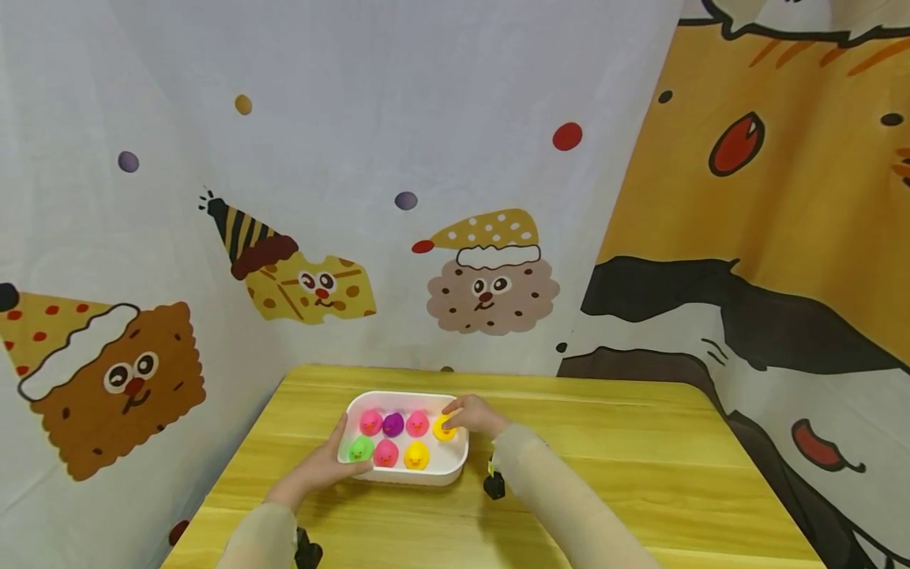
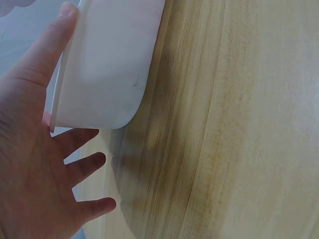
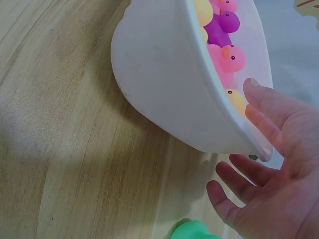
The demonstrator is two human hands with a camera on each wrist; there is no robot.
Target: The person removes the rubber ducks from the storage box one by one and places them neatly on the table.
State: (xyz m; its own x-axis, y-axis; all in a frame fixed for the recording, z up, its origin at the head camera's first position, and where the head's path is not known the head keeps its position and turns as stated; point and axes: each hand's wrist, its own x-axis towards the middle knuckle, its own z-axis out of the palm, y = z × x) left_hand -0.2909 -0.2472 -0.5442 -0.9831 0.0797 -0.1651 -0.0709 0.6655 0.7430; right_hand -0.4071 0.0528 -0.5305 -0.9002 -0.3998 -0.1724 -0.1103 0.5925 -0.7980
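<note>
A white tub (image 1: 448,472) stands on the table with several toy ducks inside. My left hand (image 1: 320,466) holds its left end, the thumb along the front rim and the fingers round the side. In the left wrist view the thumb (image 2: 42,52) lies over the rim of the tub (image 2: 107,64). My right hand (image 1: 478,416) reaches over the tub's right end. Its thumb (image 3: 269,97) and forefinger are spread beside a yellow duck (image 3: 235,99) in the back right corner, which they partly cover in the head view. The other fingers stay outside the tub.
Pink ducks (image 1: 386,453), a purple duck (image 1: 393,424), a green duck (image 1: 361,450) and another yellow duck (image 1: 416,455) sit in the tub. A green object (image 3: 192,230) shows beyond the tub's right end. A patterned cloth (image 1: 398,142) hangs behind the wooden table (image 1: 604,466).
</note>
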